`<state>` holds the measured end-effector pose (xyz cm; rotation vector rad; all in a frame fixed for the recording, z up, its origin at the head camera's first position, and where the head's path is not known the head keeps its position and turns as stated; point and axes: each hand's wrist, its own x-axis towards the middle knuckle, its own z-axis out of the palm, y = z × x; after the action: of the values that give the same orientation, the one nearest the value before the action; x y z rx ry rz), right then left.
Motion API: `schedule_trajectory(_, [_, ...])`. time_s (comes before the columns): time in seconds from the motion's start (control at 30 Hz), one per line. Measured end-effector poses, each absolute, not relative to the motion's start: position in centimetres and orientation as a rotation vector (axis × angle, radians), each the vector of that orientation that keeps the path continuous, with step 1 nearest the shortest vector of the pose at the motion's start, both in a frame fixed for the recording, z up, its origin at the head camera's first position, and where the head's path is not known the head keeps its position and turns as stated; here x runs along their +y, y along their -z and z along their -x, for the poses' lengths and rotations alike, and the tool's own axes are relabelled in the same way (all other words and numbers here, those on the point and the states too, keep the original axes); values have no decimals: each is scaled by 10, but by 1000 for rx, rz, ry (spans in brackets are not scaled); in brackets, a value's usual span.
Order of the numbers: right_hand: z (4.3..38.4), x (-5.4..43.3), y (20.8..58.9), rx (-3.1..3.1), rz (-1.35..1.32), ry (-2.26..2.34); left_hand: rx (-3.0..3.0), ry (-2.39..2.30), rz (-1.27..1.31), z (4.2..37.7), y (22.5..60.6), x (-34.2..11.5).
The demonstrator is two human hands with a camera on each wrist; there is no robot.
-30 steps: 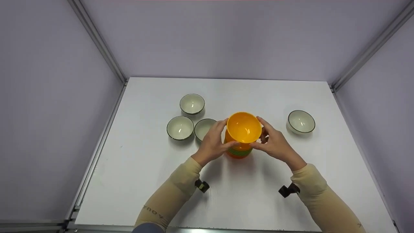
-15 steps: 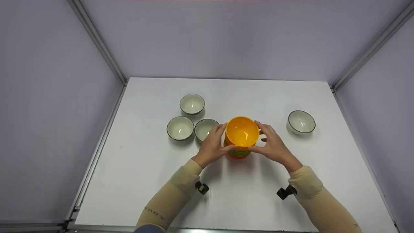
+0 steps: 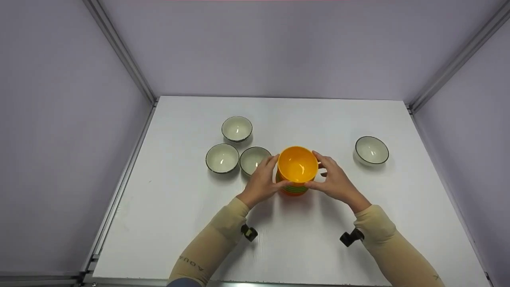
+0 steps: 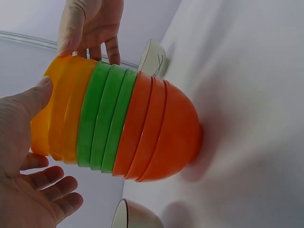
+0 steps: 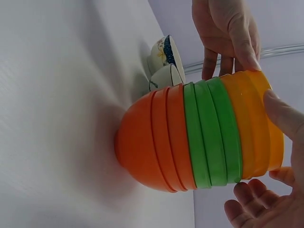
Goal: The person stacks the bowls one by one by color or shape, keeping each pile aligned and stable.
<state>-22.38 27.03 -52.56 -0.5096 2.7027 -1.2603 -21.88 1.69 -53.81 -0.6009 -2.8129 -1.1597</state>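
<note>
A nested stack of bowls stands upright on the white table, with orange bowls (image 4: 166, 133) at the bottom, green bowls (image 4: 107, 118) in the middle and yellow bowls above. My left hand (image 3: 261, 181) holds the top yellow bowl (image 3: 298, 164) from the left, thumb at the near side and index finger at the far side of the rim. From the right, my right hand (image 3: 334, 181) holds the same bowl in a mirrored way. Other fingers spread loosely beside the stack in both wrist views. The top bowl appears seated in the stack; its base is hidden.
Left of the stack are three pale bowls with dark rims: a back bowl (image 3: 237, 128), a left bowl (image 3: 222, 158) and a near one (image 3: 253, 159) partly behind my left hand. Another pale bowl (image 3: 371, 150) stands at the right. Walls enclose the table (image 3: 159, 239).
Both hands have lowered the top yellow bowl and shifted it slightly left onto the stack. Over the last half second it has moved only a little further down. The pale bowls have stayed put.
</note>
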Motion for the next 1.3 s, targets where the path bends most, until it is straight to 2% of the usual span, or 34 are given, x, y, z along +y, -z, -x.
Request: schedule_trajectory(1.3, [224, 269, 534, 2672, 507, 1284, -2816, 1193, 603, 219, 544, 17])
